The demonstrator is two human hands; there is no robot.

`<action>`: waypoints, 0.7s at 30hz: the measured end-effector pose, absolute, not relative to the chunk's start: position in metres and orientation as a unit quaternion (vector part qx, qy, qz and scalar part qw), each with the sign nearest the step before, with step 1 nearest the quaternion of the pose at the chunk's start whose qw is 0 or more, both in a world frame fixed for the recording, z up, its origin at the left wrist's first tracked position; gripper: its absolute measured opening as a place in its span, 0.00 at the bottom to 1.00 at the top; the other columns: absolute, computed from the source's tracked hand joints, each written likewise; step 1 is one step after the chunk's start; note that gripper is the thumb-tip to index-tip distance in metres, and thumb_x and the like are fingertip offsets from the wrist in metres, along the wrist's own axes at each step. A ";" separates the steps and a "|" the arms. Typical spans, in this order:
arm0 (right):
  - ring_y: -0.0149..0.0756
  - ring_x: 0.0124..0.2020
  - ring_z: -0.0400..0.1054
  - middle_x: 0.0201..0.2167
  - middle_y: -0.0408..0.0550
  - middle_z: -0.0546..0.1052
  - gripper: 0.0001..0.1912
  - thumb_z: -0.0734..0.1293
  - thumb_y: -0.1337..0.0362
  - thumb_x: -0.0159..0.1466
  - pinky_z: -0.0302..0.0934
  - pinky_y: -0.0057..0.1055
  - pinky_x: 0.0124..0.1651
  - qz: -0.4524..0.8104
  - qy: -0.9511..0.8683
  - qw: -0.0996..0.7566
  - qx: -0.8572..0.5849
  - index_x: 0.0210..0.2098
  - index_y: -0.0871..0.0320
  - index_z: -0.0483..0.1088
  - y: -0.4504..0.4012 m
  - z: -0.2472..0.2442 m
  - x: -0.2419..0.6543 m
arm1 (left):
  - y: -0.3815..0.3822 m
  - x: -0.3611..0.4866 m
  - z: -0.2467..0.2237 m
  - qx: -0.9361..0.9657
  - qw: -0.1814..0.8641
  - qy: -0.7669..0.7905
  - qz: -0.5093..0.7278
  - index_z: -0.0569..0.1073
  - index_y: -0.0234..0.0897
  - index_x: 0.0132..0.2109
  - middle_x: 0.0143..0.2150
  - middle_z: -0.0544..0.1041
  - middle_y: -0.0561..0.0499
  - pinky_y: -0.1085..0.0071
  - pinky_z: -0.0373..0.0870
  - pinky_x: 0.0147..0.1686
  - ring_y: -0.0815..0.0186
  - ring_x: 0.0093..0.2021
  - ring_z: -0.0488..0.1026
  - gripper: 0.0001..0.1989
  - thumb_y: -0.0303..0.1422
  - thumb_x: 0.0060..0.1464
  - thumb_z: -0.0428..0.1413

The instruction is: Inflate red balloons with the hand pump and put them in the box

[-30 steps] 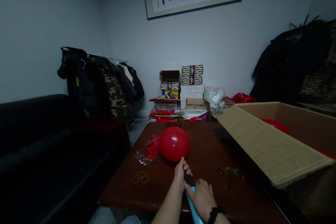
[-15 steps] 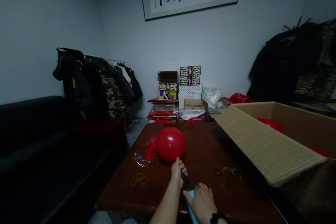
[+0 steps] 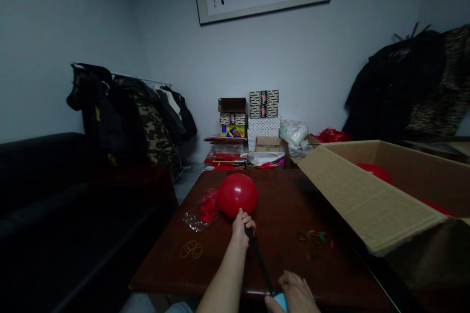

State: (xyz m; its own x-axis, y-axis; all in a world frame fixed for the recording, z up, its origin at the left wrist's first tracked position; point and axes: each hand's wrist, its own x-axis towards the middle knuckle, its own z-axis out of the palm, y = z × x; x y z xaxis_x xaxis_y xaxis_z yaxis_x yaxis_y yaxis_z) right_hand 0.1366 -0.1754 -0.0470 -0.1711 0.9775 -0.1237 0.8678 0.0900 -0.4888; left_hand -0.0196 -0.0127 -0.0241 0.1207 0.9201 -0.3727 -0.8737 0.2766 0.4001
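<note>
A round, inflated red balloon (image 3: 237,194) sits over the table, its neck end towards me. My left hand (image 3: 242,227) is closed around that neck and the black front end of a hand pump (image 3: 262,263). From there the pump's thin black shaft runs back towards me into its light-blue part. My right hand (image 3: 296,294) grips this blue part at the table's near edge; the frame's bottom cuts it off. Beside the balloon lies a clear plastic bag (image 3: 208,208) with red balloons inside. Nearer me on the left are several yellowish rubber bands (image 3: 191,249).
On the right stands an open cardboard box (image 3: 370,200) with red balloons inside, its flap leaning over the brown table (image 3: 271,195). Small coloured bands (image 3: 318,240) lie near it. Stacked boxes (image 3: 263,129) stand behind the table, and a black sofa (image 3: 47,225) is to the left.
My right hand has drawn the pump's blue part back towards me, so a long stretch of black shaft now shows. My left hand stays at the balloon's neck. The view has shifted slightly.
</note>
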 end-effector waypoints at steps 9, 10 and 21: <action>0.52 0.59 0.58 0.54 0.62 0.69 0.31 0.55 0.47 0.64 0.43 0.47 0.64 0.213 -0.720 0.144 -0.645 0.51 0.65 0.70 -0.163 -0.005 0.119 | -0.031 -0.001 -0.005 0.104 0.751 0.295 0.582 0.55 0.40 0.25 0.16 0.50 0.64 0.75 0.59 0.17 0.77 0.12 0.48 0.20 0.41 0.57 0.56; 0.52 0.59 0.58 0.54 0.61 0.69 0.30 0.55 0.47 0.64 0.43 0.47 0.64 0.203 -0.716 0.153 -0.650 0.50 0.65 0.71 -0.159 -0.004 0.117 | -0.033 0.003 -0.005 0.117 0.752 0.295 0.578 0.55 0.40 0.25 0.16 0.49 0.64 0.76 0.58 0.17 0.77 0.12 0.48 0.20 0.41 0.56 0.56; 0.50 0.63 0.54 0.58 0.58 0.67 0.32 0.53 0.45 0.66 0.44 0.48 0.64 0.201 -0.696 0.175 -0.667 0.52 0.64 0.70 -0.126 -0.010 0.103 | -0.036 0.005 -0.009 0.164 0.761 0.304 0.550 0.54 0.40 0.25 0.15 0.50 0.64 0.79 0.47 0.14 0.77 0.13 0.47 0.22 0.45 0.51 0.59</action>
